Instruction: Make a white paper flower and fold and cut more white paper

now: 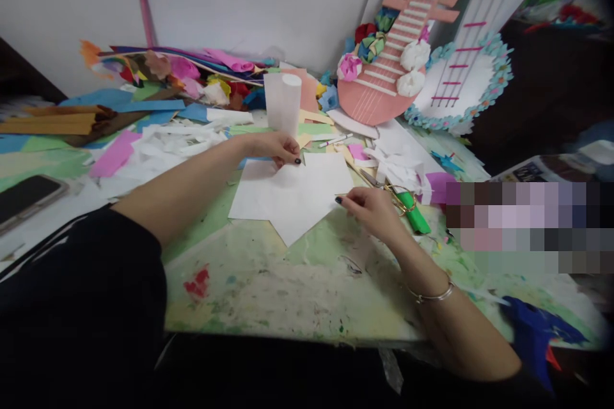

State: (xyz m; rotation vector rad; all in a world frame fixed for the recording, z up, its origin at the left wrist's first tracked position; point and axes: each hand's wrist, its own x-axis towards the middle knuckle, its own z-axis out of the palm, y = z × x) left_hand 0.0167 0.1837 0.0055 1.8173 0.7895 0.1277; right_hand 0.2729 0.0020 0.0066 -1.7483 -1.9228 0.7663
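Note:
A white sheet of paper, cut with angled edges and a point toward me, lies flat on the painted table. My left hand is closed at its far edge, thumb and fingertips pinched by a notch there. Beside the paper's right edge, my right hand is closed in a pinch; a thin yellowish sliver shows at its fingertips, too small to name. Gold-handled scissors lie just beyond that hand, next to a green roll. A rolled white paper stands upright behind the sheet.
Paper scraps spread at the left, near a phone. Paper flowers pile along the wall. Two paper-made stringed instruments lean at the back right. A blue glue gun lies at the right front corner. A blurred, pixelated patch hides part of the right side.

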